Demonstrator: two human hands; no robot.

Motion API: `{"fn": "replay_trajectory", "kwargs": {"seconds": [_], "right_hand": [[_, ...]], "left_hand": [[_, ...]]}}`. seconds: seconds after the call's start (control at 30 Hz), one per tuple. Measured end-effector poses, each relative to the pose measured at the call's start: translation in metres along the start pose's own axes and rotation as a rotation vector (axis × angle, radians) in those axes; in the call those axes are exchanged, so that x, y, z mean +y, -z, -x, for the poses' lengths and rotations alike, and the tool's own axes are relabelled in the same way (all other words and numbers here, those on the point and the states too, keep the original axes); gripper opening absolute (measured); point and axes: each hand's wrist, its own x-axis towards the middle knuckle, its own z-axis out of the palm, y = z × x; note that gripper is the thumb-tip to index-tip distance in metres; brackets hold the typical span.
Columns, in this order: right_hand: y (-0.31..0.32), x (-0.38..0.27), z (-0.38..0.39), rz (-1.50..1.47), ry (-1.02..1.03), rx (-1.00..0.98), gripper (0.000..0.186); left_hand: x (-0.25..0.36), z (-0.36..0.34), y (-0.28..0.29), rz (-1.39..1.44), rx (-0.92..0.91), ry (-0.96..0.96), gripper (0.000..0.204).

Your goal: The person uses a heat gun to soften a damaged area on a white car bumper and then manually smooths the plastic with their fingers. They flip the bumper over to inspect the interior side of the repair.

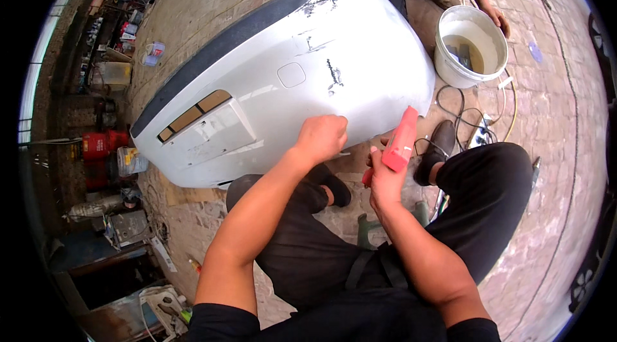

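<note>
A silver-white car bumper with a dark grey lower strip lies across the ground in front of me, its paint scuffed black in places. My left hand is at the bumper's near edge with its fingers curled closed; whatever is inside them is hidden. In my right hand is a red pistol-shaped tool, gripped by its handle. The tool's narrow nose points away from me, close to the bumper's right corner. From this view I cannot tell whether the nose touches the bumper.
A white bucket holding murky water stands at the right, near another person's hand. Cables and a power strip lie beside my foot. A green stool is beneath me. Cluttered tools and a red machine line the left.
</note>
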Motion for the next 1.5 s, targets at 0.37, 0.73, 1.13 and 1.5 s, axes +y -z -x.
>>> {"fn": "replay_trajectory", "kwargs": {"seconds": [0.37, 0.73, 1.13, 1.5], "right_hand": [[0.018, 0.052, -0.02, 0.112, -0.035, 0.121, 0.029], [0.035, 0.069, -0.017, 0.261, -0.329, 0.079, 0.03], [0.046, 0.108, -0.038, 0.434, -0.204, 0.049, 0.032], [0.03, 0.078, -0.031, 0.357, -0.261, 0.039, 0.03]], "left_hand": [[0.012, -0.003, 0.036, 0.304, -0.333, 0.253, 0.027], [-0.034, -0.031, 0.034, 0.459, 0.22, 0.532, 0.036], [-0.034, -0.076, 0.034, 0.224, 0.062, 0.676, 0.046], [-0.039, -0.08, 0.033, 0.424, 0.09, 0.615, 0.037]]}}
